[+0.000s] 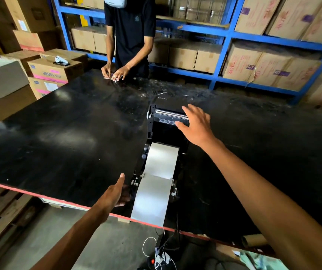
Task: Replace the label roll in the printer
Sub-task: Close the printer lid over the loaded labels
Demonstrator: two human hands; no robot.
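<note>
A black label printer (157, 133) stands on the black table (68, 133) with its lid (171, 115) swung open and back. A white label roll (162, 159) sits inside, and its paper strip (152, 199) runs out over the front and past the table's red edge. My right hand (195, 124) is spread flat, fingers apart, at the lid's right side near the print head. My left hand (115, 193) is flat and open beside the printer's front left corner, fingers touching the body there. Neither hand holds anything.
A person in a black shirt (131, 34) stands at the table's far side handling small papers (113, 76). Cardboard boxes (49, 72) are stacked at the left, and blue shelving (232, 34) full of cartons stands behind. Cables and a power strip (161, 257) lie on the floor.
</note>
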